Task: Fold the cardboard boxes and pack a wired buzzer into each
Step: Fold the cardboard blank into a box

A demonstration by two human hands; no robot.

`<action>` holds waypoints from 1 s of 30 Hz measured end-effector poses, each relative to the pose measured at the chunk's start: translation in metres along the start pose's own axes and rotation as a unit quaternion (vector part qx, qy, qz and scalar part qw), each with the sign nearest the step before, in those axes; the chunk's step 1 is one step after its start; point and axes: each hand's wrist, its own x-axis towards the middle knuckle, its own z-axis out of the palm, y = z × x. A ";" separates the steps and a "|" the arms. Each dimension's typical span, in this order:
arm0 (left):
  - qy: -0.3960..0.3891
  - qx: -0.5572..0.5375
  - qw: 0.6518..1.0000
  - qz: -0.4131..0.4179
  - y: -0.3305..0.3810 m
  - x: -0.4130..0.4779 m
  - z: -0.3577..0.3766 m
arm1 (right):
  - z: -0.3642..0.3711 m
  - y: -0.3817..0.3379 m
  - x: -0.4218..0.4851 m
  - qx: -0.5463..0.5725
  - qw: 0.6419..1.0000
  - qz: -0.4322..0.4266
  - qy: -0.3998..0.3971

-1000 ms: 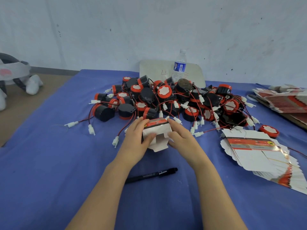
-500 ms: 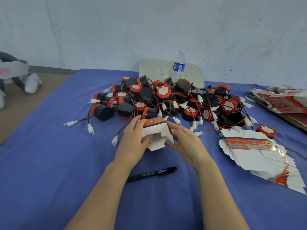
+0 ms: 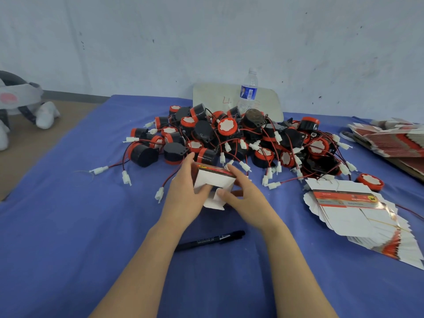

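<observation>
A small white cardboard box (image 3: 214, 180) with a red and black top band is held between both hands at the table's middle, its white flaps facing me. My left hand (image 3: 185, 193) grips its left side, thumb on the front flap. My right hand (image 3: 243, 196) holds the right side, its thumb pressing a lower flap. Just behind lies a big heap of black and red wired buzzers (image 3: 229, 138) with white connectors. A fanned stack of flat box blanks (image 3: 358, 214) lies to the right.
A black pen (image 3: 210, 240) lies on the blue tablecloth (image 3: 68, 237) near my forearms. A water bottle (image 3: 248, 91) stands before a white board at the back. More flat blanks (image 3: 390, 141) pile at the far right. A loose red buzzer cap (image 3: 370, 181) sits beside the stack.
The box has turned in my hands so its white flap side faces me more squarely, and my right thumb has moved onto a lower flap.
</observation>
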 end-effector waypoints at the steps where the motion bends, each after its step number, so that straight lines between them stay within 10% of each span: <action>1: -0.009 0.006 1.000 0.004 0.001 -0.001 0.003 | 0.002 0.002 0.001 -0.020 1.000 0.003 0.024; 11: -0.030 0.038 0.999 0.007 -0.004 -0.002 0.007 | 0.018 0.008 0.004 -0.056 0.993 -0.032 0.101; 18: 0.012 0.061 0.998 -0.004 -0.008 0.001 0.003 | 0.012 0.005 0.004 -0.011 0.999 -0.021 0.040; 24: 0.037 -0.126 0.987 -0.089 -0.002 0.007 -0.009 | 0.003 0.000 0.001 0.081 0.993 -0.044 -0.072; 30: -0.003 -0.214 0.972 -0.101 0.007 0.005 -0.002 | 0.016 -0.008 0.003 0.183 0.977 -0.022 0.107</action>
